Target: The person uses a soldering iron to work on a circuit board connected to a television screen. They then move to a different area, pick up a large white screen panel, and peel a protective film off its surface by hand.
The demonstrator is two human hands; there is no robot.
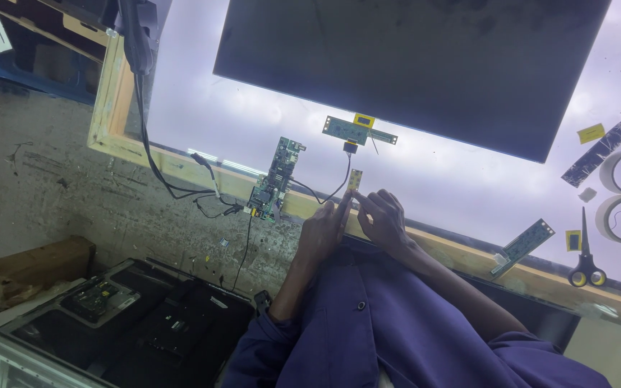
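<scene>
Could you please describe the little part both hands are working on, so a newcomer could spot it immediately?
Start at the bright light table under the large dark panel. At its wooden front edge, left hand and right hand pinch a tiny yellowish strip board, far smaller than the neighbouring green boards.

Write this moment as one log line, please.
left hand: touching small yellow connector board | right hand: touching it too | nearby: green circuit board, backlit table

bright glare rises from the backlit table (203,108), leaving surroundings dim; hands read as near silhouettes, fine detail perhaps lost.
</scene>
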